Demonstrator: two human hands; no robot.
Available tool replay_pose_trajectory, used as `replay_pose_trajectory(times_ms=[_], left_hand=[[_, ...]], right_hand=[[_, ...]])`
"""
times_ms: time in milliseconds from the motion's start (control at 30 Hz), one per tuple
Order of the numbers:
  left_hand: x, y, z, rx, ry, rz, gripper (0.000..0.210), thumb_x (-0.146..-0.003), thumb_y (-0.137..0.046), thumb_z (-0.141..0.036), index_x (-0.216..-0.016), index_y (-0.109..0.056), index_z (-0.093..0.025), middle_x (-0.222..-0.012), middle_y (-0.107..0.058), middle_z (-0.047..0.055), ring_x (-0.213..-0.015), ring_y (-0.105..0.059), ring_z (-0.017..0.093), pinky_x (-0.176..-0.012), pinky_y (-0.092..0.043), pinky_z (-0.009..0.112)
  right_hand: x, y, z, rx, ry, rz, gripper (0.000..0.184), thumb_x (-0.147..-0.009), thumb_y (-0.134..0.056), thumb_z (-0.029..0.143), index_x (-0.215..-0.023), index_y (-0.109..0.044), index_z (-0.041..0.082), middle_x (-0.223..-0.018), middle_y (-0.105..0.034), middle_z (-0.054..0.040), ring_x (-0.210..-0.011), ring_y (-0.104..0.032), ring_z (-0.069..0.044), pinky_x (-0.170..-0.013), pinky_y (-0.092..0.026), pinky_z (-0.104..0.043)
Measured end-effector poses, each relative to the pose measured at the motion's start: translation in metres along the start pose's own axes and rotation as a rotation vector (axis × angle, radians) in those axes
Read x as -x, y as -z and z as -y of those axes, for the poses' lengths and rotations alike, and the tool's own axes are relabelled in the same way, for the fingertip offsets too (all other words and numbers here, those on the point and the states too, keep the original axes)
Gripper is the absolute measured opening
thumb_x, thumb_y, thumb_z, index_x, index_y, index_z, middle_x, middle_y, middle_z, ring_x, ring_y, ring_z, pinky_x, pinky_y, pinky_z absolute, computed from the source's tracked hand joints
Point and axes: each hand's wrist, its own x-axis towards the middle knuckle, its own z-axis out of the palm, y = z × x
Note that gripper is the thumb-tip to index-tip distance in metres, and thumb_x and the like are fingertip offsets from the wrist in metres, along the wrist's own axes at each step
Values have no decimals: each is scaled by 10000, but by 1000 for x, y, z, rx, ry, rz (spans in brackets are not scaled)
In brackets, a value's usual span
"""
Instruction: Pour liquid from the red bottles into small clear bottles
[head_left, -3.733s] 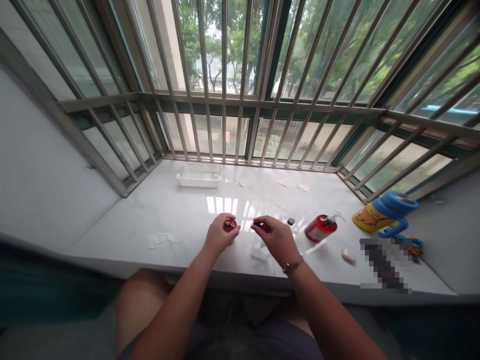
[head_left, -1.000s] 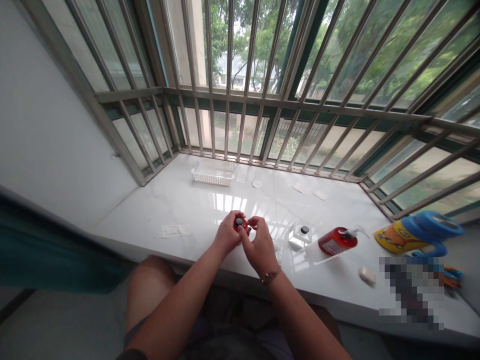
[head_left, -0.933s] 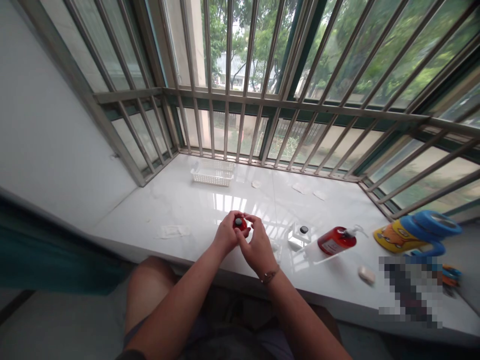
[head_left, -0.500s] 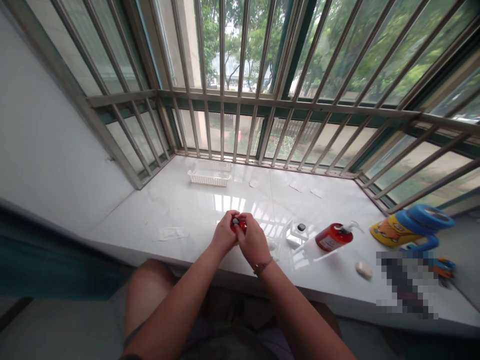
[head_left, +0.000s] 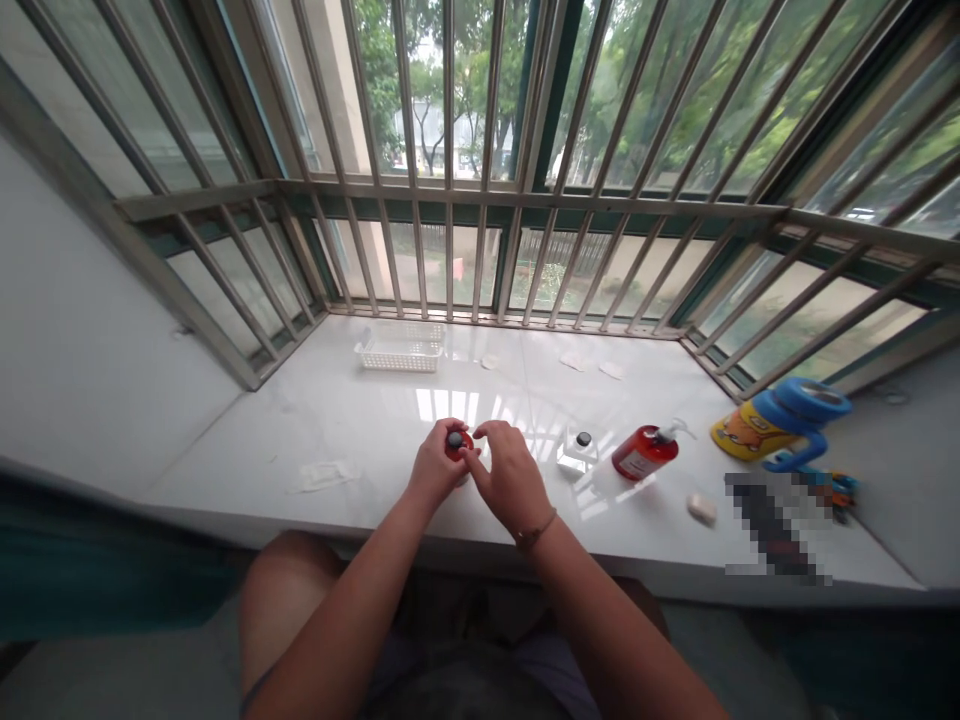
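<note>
My left hand [head_left: 430, 468] is wrapped round a small red bottle with a dark cap [head_left: 454, 440] at the front middle of the white sill. The cap points up toward me, and most of the bottle's body is hidden by the fingers. On its right side hovers my right hand [head_left: 516, 480], thumb and forefinger spread apart in a curve. That thumb's tip is close to the bottle; I cannot tell whether it touches. Right of the hands stand a clear square bottle with a black cap [head_left: 577, 452] and a red pump bottle [head_left: 643, 454].
A white perforated basket [head_left: 399, 358] sits at the back left of the marble sill [head_left: 300, 420]. A crumpled wipe [head_left: 324, 476] lies at left. Rightward are a pale stone-like piece [head_left: 701, 509], a blue-yellow flask [head_left: 765, 425] and a pixelated dark object. Barred windows close off the back.
My right hand has come off the bottle and spread its fingers, uncovering the cap. My left hand keeps its hold. The view has shifted slightly to the right.
</note>
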Motion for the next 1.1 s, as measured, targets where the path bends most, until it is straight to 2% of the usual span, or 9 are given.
replay_pose_trajectory(times_ms=[100, 200, 267, 400, 567, 767, 933, 1033, 1100], left_hand=[[0, 0, 0, 10, -30, 3, 407, -815, -822, -324, -1175, -641, -268, -1216, -744, 41, -1116, -716, 232, -1028, -553, 384], [0, -1, 1, -22, -15, 1, 382, -814, -827, -332, -1155, -666, -270, -1182, -748, 40, -1076, -718, 239, -1007, -557, 399], [0, -1, 2, -34, -14, -7, 372, -813, -828, -335, -1146, -676, -267, -1171, -752, 43, -1065, -719, 244, -997, -560, 406], [0, -2, 2, -39, -38, -21, 341, -819, -820, -330, -1124, -685, -264, -1176, -759, 49, -1089, -718, 253, -1013, -556, 417], [0, -1, 2, -25, -52, -8, 320, -824, -814, -318, -1111, -684, -263, -1189, -757, 55, -1109, -715, 257, -1041, -546, 431], [-1, -2, 4, -35, -56, -5, 318, -824, -815, -316, -1106, -679, -263, -1183, -758, 55, -1102, -713, 258, -1036, -544, 432], [-2, -1, 3, -34, -67, -2, 315, -826, -810, -305, -1111, -682, -264, -1174, -758, 52, -1110, -714, 257, -1049, -539, 430], [-2, 0, 1, -36, -70, 3, 312, -827, -809, -300, -1110, -682, -264, -1166, -757, 48, -1105, -714, 253, -1051, -539, 428], [-1, 0, 1, -34, -63, 6, 306, -830, -806, -299, -1108, -681, -265, -1164, -757, 46, -1096, -715, 249, -1047, -542, 426]], right_hand=[[21, 34, -22, 157, -47, -40, 141, -1071, -576, 330, -1144, -610, 214, -1129, -677, -110, -1086, -627, -298, -994, -513, -449], [42, 63, -61, 377, -190, -21, 236, -1069, -566, 365, -1208, -629, 185, -1177, -676, -151, -1092, -648, -332, -993, -515, -476], [51, 73, -89, 497, -316, 14, 322, -1059, -569, 370, -1290, -627, 153, -1227, -663, -193, -1096, -665, -357, -977, -524, -486], [54, 73, -128, 554, -542, 105, 533, -1047, -585, 433, -1499, -541, 154, -1355, -617, -248, -1154, -692, -384, -952, -546, -466], [36, 52, -143, 423, -632, 186, 609, -1034, -594, 423, -1567, -487, 149, -1479, -543, -281, -1189, -714, -382, -978, -560, -459], [-5, 20, -147, 280, -505, 220, 579, -1040, -574, 371, -1565, -495, 140, -1548, -504, -273, -1324, -647, -370, -1112, -523, -493], [-41, -6, -132, 122, -247, 326, 521, -1021, -632, 377, -1513, -577, 216, -1530, -619, -143, -1454, -566, -284, -1227, -461, -447], [-47, 3, -120, 54, -116, 357, 528, -998, -676, 418, -1495, -604, 257, -1548, -620, -112, -1457, -570, -274, -1232, -464, -452], [-43, 25, -118, 63, -74, 305, 488, -1027, -623, 444, -1473, -619, 246, -1558, -603, -131, -1469, -548, -289, -1244, -446, -488]])
